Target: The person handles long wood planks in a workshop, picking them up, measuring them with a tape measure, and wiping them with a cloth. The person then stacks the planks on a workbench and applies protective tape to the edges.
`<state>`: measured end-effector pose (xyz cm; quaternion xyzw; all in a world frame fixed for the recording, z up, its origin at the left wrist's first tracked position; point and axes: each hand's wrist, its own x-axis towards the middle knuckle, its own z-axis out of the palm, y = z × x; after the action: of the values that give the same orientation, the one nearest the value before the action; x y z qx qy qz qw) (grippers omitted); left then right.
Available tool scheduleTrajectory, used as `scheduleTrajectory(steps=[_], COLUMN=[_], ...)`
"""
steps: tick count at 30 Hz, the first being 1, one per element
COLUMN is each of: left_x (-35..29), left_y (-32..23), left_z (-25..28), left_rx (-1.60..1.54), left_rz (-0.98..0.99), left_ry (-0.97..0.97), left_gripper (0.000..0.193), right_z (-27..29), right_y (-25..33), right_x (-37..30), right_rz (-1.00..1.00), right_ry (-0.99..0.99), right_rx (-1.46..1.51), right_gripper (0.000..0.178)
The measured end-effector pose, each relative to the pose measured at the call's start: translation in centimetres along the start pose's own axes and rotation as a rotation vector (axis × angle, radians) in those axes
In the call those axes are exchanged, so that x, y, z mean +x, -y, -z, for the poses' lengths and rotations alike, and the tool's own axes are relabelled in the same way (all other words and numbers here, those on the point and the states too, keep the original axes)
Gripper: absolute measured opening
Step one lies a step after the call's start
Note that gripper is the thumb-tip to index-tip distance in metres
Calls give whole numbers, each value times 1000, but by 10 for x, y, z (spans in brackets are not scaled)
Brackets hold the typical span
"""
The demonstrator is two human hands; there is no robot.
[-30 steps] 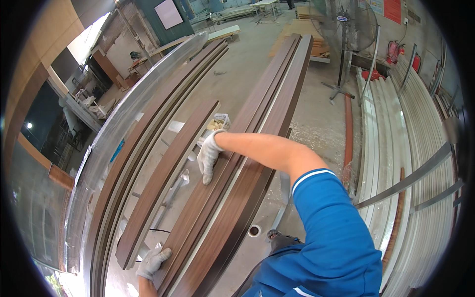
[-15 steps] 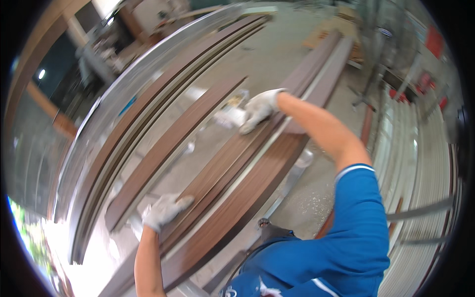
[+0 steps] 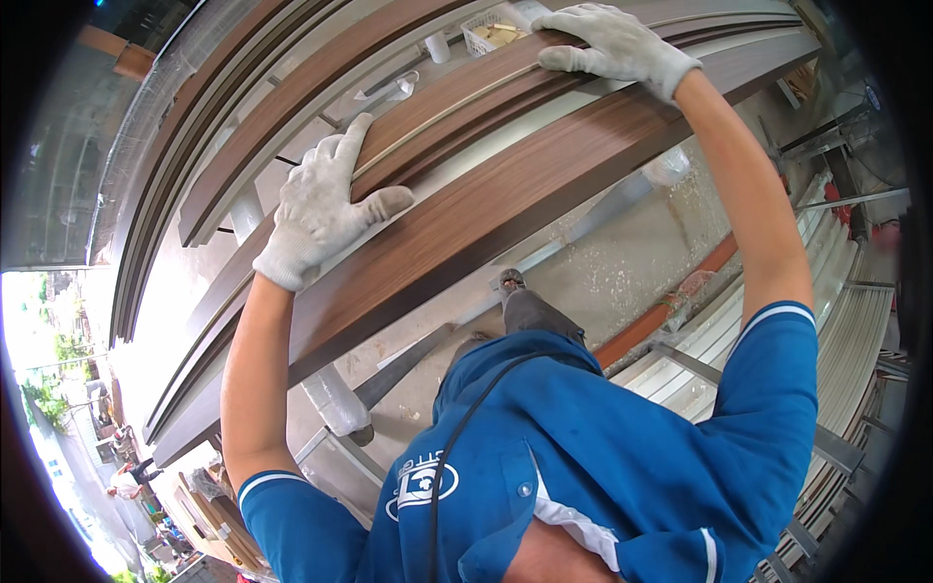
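Observation:
My left hand, in a whitish work glove, lies across a long brown wood-grain profile with a thin pale line along it. Its fingers are stretched out and the thumb points right, away from them. Farther up and to the right, my gloved right hand rests over the same profile, fingers extended over its far side and thumb apart on top. A wider wood-grain profile runs alongside on the near side, with a pale strip between the two. The undersides of both profiles are hidden.
More brown profiles lie parallel on the far left. A white basket stands behind the work. Wrapped support legs show below. Stacked pale profiles and an orange-brown bar are at right.
My view has shifted and tilted, so the profiles now sit higher in it. My left hand has turned, its fingers pointing upward and its thumb spread. My right hand remains on the profile.

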<state>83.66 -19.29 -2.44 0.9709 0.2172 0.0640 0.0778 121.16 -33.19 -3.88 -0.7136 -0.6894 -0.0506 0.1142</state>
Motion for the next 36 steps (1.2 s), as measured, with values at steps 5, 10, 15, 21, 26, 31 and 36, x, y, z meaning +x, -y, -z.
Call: scheduleTrajectory(steps=[5,10,15,21,26,31,36], left_x=[2,-6,0,1,-2,21,49], left_y=[-7,-11,-11,-24,-32,-25,-6], left_z=[-4,-10,-14,-12,-23,-65,-98], left_rx=[53,46,112,0,-20,21,153], left_rz=[84,72,92,150,193,245,154], left_ry=[-33,-228,-314,-230,-223,-404,-458], left_gripper=[104,92,70,51,43,41,41], right_z=[0,-4,3,23,-117,-443,-729], right_y=[29,38,37,26,64,77,120], right_x=[16,11,10,-32,-198,-253,-273], right_rz=[-231,-225,-288,8,-341,-1176,-1403], right_ry=[26,-167,-164,-1226,-1545,-634,365], right_rx=[-173,-202,-126,83,821,1405,1115], right_gripper=[87,67,45,43,24,30,62])
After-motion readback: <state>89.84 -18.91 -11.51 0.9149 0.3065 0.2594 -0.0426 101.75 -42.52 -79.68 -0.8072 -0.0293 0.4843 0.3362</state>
